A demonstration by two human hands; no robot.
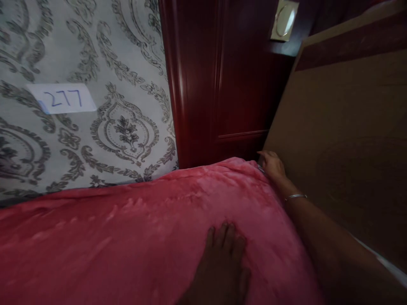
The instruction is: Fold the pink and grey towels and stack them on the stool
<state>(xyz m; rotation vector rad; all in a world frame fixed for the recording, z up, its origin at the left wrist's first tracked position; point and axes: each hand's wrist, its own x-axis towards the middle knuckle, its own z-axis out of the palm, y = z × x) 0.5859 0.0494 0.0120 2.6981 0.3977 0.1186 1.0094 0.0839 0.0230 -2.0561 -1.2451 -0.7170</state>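
Note:
A pink plush blanket (pixel 127 237) covers a raised, flat surface that looks like a bed. My left hand (pixel 221 258) lies palm down on it near the front, fingers stretched out, holding nothing. At the far right corner, my right hand (pixel 273 165) reaches along the blanket's side and bends its fingers round the corner edge. Its fingertips are partly hidden there, and a small pale strip shows beside them. A thin silver bracelet (pixel 295 196) circles my right wrist.
A large cardboard box (pixel 343 110) stands close along the right side, leaving a narrow gap for my right arm. Behind the blanket rise a dark red wooden panel (pixel 197 84) and a patterned wall (pixel 127 131) bearing a paper label (pixel 65 98) reading 277. A switch plate (pixel 284 20) sits higher up.

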